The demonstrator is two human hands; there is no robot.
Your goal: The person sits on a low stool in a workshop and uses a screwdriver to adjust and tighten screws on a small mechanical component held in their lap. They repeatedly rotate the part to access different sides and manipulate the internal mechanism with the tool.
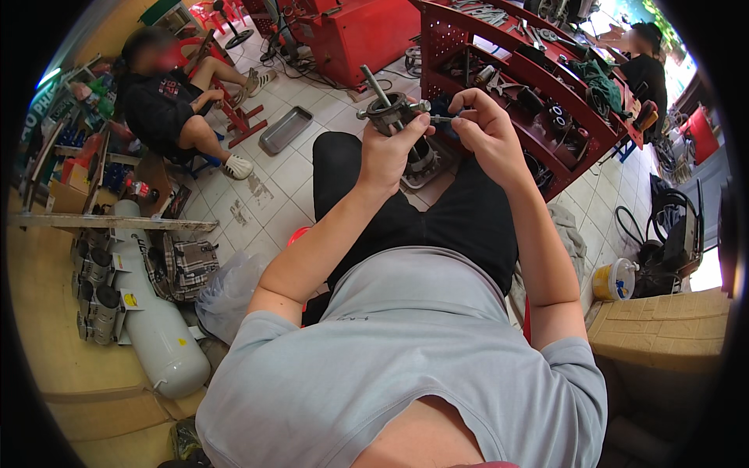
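Over your lap, your left hand grips the round metal part. Your right hand fingers pinch a thin metal pin beside it. Loosen that pinch, and the pin could drop onto the tiled floor.

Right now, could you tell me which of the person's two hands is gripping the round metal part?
The left hand is wrapped around the round metal part; the right hand only pinches a thin rod at its side.
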